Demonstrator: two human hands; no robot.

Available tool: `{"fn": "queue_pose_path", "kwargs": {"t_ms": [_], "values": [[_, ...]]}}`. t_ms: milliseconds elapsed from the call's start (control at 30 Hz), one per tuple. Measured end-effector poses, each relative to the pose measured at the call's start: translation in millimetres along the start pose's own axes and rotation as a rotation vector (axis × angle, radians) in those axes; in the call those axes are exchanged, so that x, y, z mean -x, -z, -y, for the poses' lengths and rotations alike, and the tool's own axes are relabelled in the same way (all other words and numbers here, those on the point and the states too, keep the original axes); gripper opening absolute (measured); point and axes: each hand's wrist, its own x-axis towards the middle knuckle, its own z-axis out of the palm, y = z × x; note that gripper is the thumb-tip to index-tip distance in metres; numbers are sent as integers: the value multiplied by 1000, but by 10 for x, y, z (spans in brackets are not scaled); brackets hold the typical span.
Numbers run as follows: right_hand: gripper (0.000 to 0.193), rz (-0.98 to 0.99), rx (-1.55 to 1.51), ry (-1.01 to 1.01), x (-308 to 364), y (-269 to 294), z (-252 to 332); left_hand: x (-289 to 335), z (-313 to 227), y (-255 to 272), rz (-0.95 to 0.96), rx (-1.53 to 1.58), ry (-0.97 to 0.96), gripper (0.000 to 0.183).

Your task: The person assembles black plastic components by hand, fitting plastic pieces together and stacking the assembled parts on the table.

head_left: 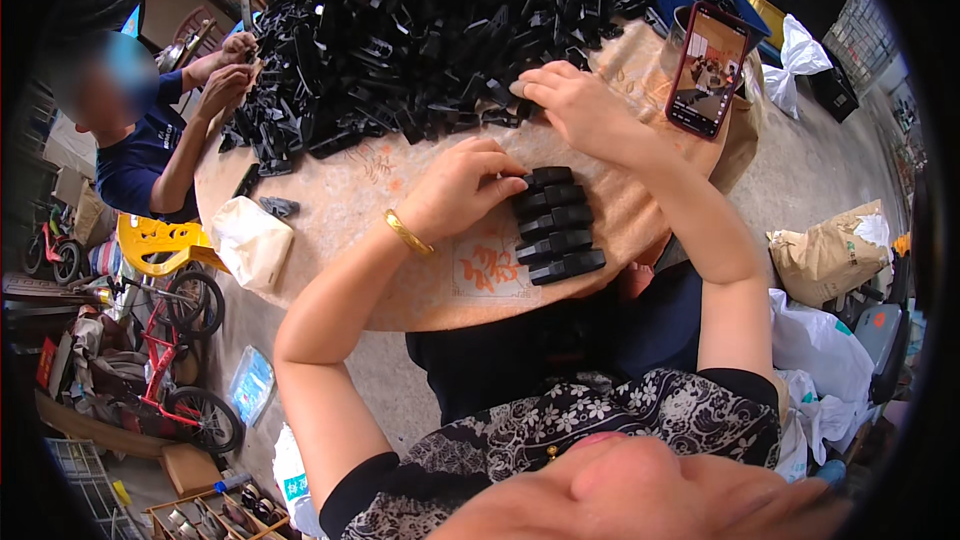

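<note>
On my feed the pile of parts (430,45) at the far edge of the table (345,195) looks like hard plastic, glinting on its ridges. The lined-up pieces (558,243) by the near edge show a satin sheen. I read the creased white bag (252,243) at the left edge as matt, the bangle (407,234) as polished metal, the phone screen (709,75) as glossy glass.

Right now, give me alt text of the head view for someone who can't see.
A person's left hand touches a short row of black parts on a table; the right hand is at the edge of a large black pile. Another person is on the left, and a lit phone stands on the right.
</note>
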Motion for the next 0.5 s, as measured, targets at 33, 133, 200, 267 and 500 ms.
{"fn": "queue_pose_path", "kwargs": {"t_ms": [33,133,200,267,500], "values": [[33,-1,1,0,-2,18,-7,6,-17,1,-7,33,52,20],[34,100,78,-124,-50,160,57,25,-37,-14,-109,69,124,28],[31,4,-175,-404,-81,227,173,18,-39,-48,-203,73,141,33],[29,-66,-161,-338,-71,193,161,-9,-25,-91,-383,135,137,39],[23,136,-124,-184,38,134,221,3,44,-71,-417,-115,40,39]]}}
